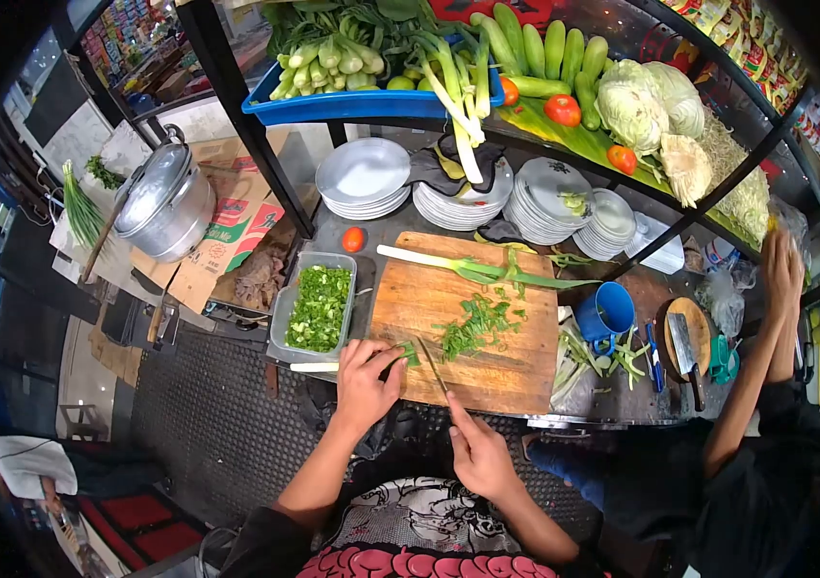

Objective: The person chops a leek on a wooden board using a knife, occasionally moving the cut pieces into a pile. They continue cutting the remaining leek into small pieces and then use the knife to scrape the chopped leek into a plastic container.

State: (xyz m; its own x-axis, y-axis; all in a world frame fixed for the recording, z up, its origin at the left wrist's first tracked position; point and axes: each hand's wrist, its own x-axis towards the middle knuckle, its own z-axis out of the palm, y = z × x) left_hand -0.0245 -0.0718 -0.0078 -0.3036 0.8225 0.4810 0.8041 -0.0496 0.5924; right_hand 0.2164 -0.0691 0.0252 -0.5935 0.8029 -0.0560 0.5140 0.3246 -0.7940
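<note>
My left hand [369, 380] is closed around a leek [313, 367], its white end sticking out to the left and its cut green end showing by my fingertips. In my right hand [483, 455] is a knife [432, 365], the blade pointing away from me just right of that green end. Both are over the front of a wooden chopping board [525, 371]. Chopped greens [477, 326] lie loose on the board. Across its far side rests another leek [419, 255]. Left of the board, a clear plastic container [281, 318] holds more chopped greens [318, 308].
Behind the board stand stacked plates [364, 171] and a tomato [353, 239]. To the right are a blue mug [606, 310], leek trimmings [575, 361] and a cleaver [684, 347]. A blue tray [371, 104] of vegetables sits above. Another person's arm [761, 356] reaches up at right.
</note>
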